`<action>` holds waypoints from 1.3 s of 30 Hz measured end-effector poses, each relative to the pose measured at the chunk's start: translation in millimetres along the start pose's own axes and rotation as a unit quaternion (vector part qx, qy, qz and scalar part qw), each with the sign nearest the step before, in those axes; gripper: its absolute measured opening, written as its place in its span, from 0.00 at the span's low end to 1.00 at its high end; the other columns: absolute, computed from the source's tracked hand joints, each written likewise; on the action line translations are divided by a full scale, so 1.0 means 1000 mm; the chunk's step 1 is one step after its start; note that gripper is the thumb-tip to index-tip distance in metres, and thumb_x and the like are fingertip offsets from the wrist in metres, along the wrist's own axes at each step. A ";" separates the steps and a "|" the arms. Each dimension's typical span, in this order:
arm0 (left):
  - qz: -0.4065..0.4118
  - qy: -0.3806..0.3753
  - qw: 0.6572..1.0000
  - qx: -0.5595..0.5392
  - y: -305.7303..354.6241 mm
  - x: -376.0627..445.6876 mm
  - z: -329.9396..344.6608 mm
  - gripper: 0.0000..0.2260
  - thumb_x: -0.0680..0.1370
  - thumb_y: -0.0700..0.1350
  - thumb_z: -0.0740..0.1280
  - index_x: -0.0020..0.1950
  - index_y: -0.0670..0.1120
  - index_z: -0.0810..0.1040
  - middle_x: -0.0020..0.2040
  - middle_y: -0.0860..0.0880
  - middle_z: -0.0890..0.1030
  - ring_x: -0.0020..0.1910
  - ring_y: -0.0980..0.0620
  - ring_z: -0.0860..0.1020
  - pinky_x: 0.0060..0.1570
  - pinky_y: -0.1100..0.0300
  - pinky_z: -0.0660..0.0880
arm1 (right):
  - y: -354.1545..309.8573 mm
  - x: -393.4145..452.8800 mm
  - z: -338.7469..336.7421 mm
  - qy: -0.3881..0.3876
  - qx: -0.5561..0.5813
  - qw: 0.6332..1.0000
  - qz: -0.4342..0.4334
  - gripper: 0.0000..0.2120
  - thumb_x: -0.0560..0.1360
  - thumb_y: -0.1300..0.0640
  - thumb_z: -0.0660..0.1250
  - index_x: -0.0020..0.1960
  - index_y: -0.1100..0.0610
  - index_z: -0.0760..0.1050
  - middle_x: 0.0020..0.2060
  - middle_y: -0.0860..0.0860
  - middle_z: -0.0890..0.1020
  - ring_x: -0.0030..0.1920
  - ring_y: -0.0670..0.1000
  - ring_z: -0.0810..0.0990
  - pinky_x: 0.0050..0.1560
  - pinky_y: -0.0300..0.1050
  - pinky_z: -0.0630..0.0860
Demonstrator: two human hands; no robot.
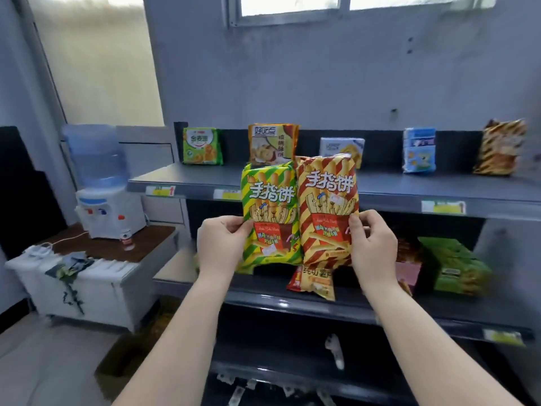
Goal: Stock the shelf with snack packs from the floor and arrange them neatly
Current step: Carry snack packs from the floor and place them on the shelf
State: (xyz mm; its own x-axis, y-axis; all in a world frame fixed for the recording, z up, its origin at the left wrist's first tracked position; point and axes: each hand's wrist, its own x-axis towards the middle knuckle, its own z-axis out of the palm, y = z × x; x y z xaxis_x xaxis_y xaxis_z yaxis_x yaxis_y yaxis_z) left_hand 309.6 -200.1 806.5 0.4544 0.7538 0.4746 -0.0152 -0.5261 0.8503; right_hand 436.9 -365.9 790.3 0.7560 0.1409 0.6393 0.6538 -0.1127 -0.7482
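Observation:
My left hand (221,244) grips the left edge of a green-and-yellow striped snack pack (269,212). My right hand (373,244) grips the right edge of a red-and-yellow striped snack pack (328,209). Both packs stand upright side by side, touching, held in front of the grey shelf unit between its top shelf (409,190) and middle shelf (263,297). A small orange chip pack (314,281) lies on the middle shelf just below the red pack.
On the top shelf stand a green pack (202,146), an orange pack (272,142), a white box (342,149), a blue pack (418,150) and a striped brown pack (500,148). Green boxes (456,268) sit at the middle shelf's right. A water dispenser (102,183) stands on a cabinet at left.

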 end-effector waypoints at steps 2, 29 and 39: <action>0.021 -0.029 0.999 -0.031 0.024 -0.002 0.048 0.10 0.72 0.42 0.72 0.49 0.36 0.83 0.40 0.47 0.83 0.38 0.54 0.83 0.41 0.58 0.81 | 0.017 0.024 -0.045 0.026 -0.015 1.000 -0.006 0.11 0.79 0.55 0.58 0.41 0.59 0.71 0.32 0.45 0.75 0.34 0.43 0.74 0.30 0.32 0.69; -0.043 -0.260 0.939 -0.220 0.181 0.104 0.539 0.06 0.67 0.44 0.74 0.29 0.50 0.81 0.39 0.42 0.85 0.42 0.41 0.84 0.47 0.43 0.81 | 0.223 0.305 -0.308 0.278 -0.183 0.942 0.031 0.13 0.79 0.58 0.58 0.49 0.68 0.74 0.39 0.55 0.75 0.32 0.45 0.69 0.27 0.26 0.66; -0.148 -0.257 0.931 -0.211 0.211 0.107 0.650 0.04 0.70 0.38 0.74 0.41 0.40 0.81 0.45 0.37 0.84 0.42 0.40 0.84 0.45 0.45 0.82 | 0.285 0.389 -0.344 0.214 -0.154 0.962 0.067 0.10 0.79 0.57 0.58 0.42 0.61 0.71 0.38 0.56 0.77 0.40 0.56 0.74 0.31 0.42 0.65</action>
State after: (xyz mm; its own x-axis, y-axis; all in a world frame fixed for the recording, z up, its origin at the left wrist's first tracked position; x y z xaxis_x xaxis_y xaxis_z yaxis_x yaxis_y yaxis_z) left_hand 933.8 -486.4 889.1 0.8591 0.4962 0.1259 -0.1210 -0.0421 0.9918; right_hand 929.0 -681.3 887.1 0.7355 -0.3046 0.6052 0.4793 -0.3974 -0.7825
